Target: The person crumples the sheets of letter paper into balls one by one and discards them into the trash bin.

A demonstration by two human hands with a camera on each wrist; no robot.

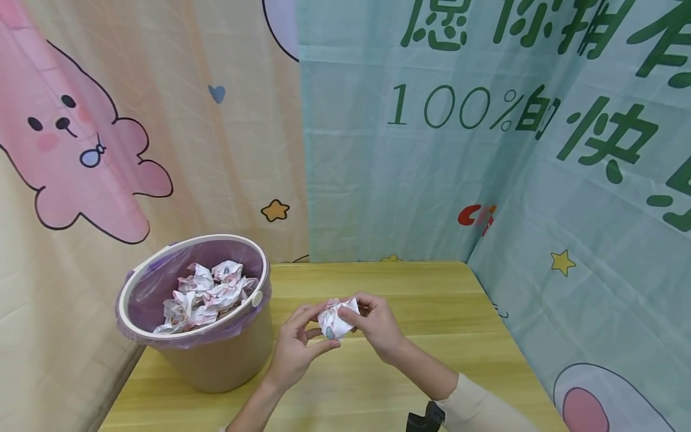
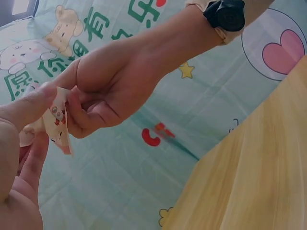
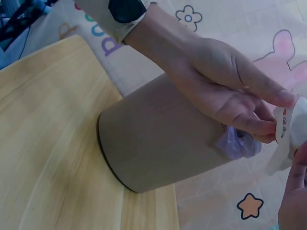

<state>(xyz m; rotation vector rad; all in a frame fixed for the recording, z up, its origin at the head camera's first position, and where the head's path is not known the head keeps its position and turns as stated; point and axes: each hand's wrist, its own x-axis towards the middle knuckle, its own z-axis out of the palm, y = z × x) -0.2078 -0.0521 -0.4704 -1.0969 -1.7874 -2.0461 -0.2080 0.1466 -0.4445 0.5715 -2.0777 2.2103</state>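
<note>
A small crumpled piece of white printed paper [image 1: 337, 321], patterned in pink and grey, is held up between both hands over the table. My left hand [image 1: 294, 348] pinches its left side with thumb and fingers; the right wrist view shows this left hand [image 3: 225, 86] at the paper's edge [image 3: 282, 158]. On the other side, my right hand [image 1: 380, 329] grips the paper, its thumb across the front. The left wrist view has the right hand [image 2: 115, 86] curled at the paper [image 2: 58, 117]. Fingers partly hide the paper.
Left of the hands stands a beige bin [image 1: 221, 366] lined with a purple bag [image 1: 151, 288]. Several crumpled papers [image 1: 202, 300] lie inside it. The wooden table [image 1: 432, 360] is bordered by printed curtains [image 1: 367, 180] behind and at the sides.
</note>
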